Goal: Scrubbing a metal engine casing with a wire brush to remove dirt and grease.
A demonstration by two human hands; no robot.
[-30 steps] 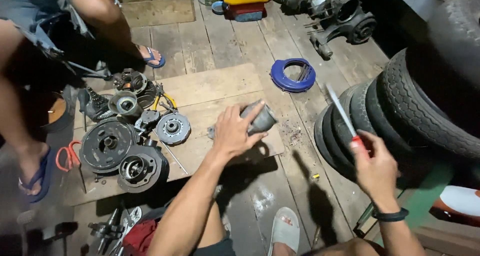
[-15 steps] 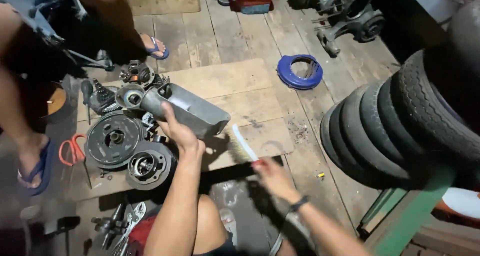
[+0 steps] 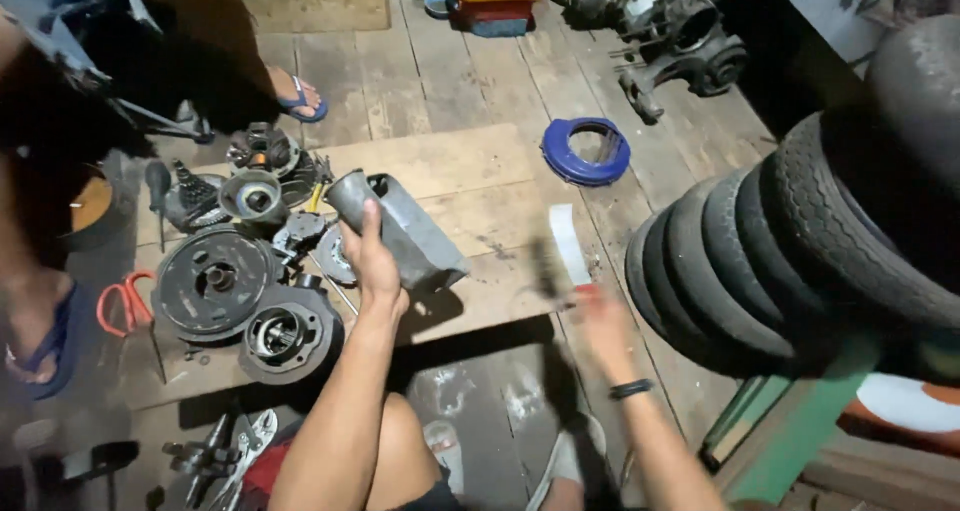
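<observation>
Your left hand point(image 3: 372, 271) is clenched around a grey metal housing point(image 3: 405, 229), a tube-shaped casting held just left of the frame's centre, above the wooden board point(image 3: 450, 166). Your thumb lies along its upper side; the lower end points toward the lower right. Your right hand point(image 3: 600, 321), right of centre, is blurred; it seems to grip a thin flat tool point(image 3: 562, 246) whose pale blade points toward the top of the frame, though I cannot tell how firmly. The one-handed hold looks risky: the casting could slip and drop onto the clutch parts point(image 3: 215, 276) crowded at the left. The tool could also catch on the stacked tyres point(image 3: 760, 261) close by at the right.
</observation>
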